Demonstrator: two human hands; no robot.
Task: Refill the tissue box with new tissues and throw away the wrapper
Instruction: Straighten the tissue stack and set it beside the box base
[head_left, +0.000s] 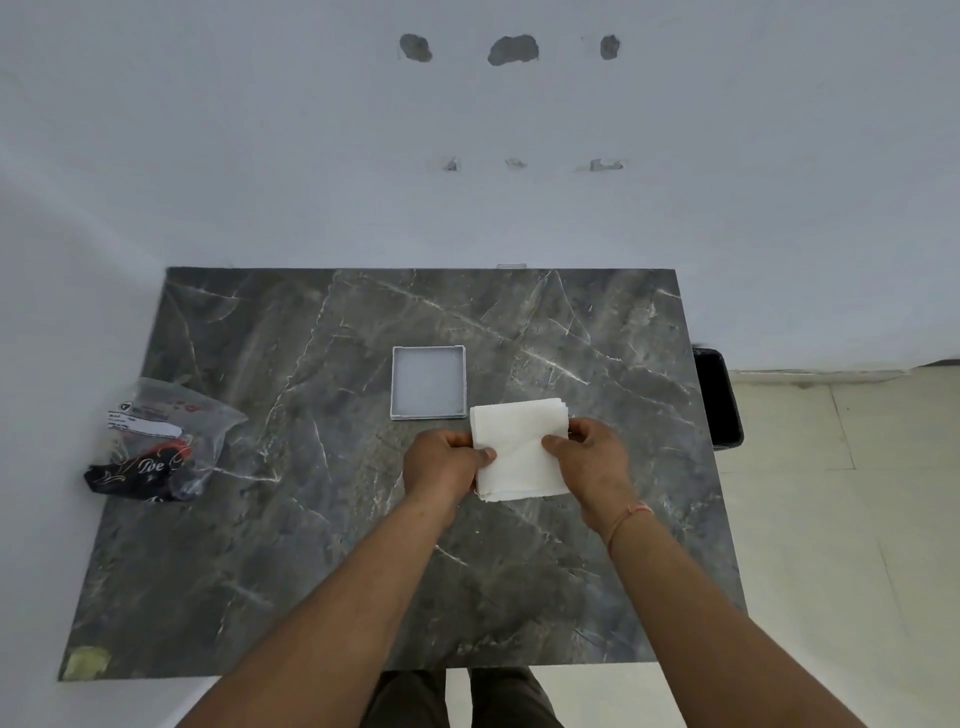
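A stack of white tissues (519, 449) is held just above the grey marble table (311, 545), near its middle. My left hand (441, 465) pinches the stack's left edge and my right hand (592, 462) grips its right edge. An open, shallow, pale grey tissue box (428, 382) lies flat on the table just beyond and left of the stack, with nothing in it. The clear plastic wrapper (161, 441), with black and red print, lies crumpled at the table's left edge.
A black bin (719, 397) stands on the floor beside the table's right edge. A white wall rises behind the table. A yellowish patch (85, 662) marks the near left corner.
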